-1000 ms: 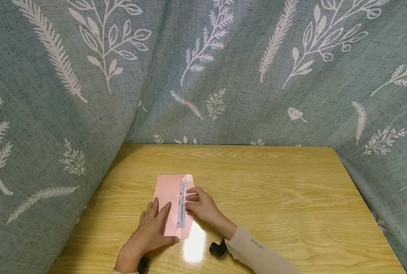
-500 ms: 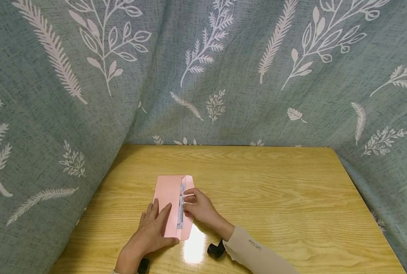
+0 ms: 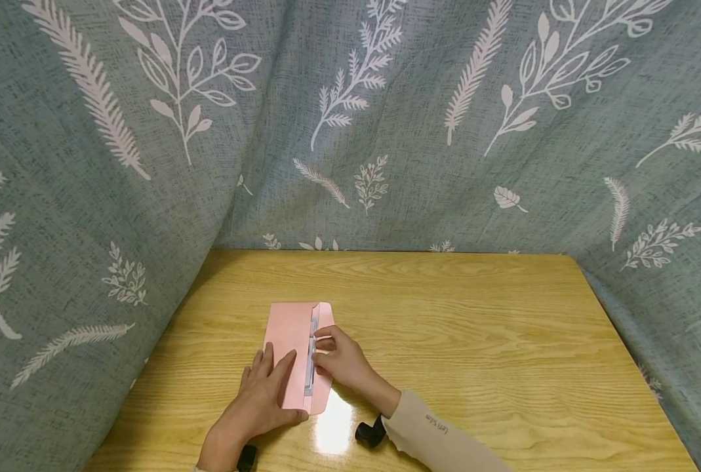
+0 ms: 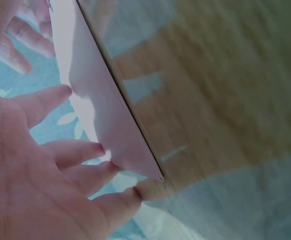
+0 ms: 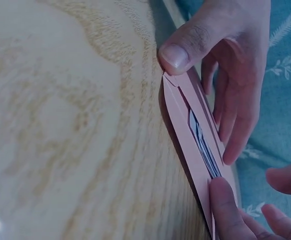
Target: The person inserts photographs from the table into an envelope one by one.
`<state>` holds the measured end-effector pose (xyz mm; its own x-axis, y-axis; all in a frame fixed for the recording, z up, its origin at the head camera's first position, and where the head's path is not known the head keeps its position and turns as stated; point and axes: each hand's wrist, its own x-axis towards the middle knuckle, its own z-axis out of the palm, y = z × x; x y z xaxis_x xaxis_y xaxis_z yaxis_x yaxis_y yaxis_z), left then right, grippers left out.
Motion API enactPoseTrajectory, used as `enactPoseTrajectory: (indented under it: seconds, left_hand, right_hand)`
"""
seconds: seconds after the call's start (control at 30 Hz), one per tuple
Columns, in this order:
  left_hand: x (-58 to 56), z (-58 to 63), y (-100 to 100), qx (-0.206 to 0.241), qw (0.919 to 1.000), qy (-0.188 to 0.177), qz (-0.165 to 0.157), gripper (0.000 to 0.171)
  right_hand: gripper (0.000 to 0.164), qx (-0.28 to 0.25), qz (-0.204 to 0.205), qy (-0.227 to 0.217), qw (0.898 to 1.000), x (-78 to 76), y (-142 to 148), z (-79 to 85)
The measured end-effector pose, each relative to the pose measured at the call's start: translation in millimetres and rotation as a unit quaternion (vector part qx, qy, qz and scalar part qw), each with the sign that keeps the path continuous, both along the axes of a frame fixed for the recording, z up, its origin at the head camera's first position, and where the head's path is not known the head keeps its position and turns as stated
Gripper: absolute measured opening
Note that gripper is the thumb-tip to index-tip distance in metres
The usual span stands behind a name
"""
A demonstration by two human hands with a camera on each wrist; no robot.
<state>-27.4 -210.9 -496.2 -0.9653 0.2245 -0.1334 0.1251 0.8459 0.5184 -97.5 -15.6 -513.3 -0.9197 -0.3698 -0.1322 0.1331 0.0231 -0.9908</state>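
Observation:
A pink envelope [image 3: 290, 328] lies on the table, its flap [image 3: 324, 318] unfolded to the right. Several thin grey-blue paper sheets [image 3: 309, 380] sit in its mouth, with a narrow strip showing; the right wrist view shows their stacked edges [image 5: 201, 142]. With fingers spread, my left hand [image 3: 258, 393] rests on the envelope's body, its thumb at the near corner. My right hand [image 3: 344, 357] is over the flap, its fingertips against the exposed edge of the sheets. In the right wrist view, one fingertip [image 5: 223, 192] touches the sheets at the mouth, the other fingers apart from it.
The wooden table [image 3: 444, 328] extends to the right and behind the envelope. A green-grey curtain [image 3: 415, 183] with white leaf prints hangs at the back and sides. A black wrist-camera mount [image 3: 370, 432] is near the right sleeve [image 3: 439, 432].
My right fingertips have moved slightly left, and the sheets have slid further into the envelope, leaving a narrower strip visible. My left hand has stayed in place.

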Motion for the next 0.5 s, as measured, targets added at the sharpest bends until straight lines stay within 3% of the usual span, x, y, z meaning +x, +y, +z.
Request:
enactPoseTrajectory:
  seconds: [0.27,0.5]
  left_hand:
    - [0.6,2.3,-0.3,0.007,0.9999,-0.009,0.001,0.105]
    - [0.2,1.1,0.2,0.003,0.9999,-0.012,0.003,0.106]
  right_hand:
    - [0.035,0.017,0.006,0.025,1.0,2.4,0.2,0.3]
    - [0.035,0.067,0.015,0.062,0.996,4.1,3.1,2.2]
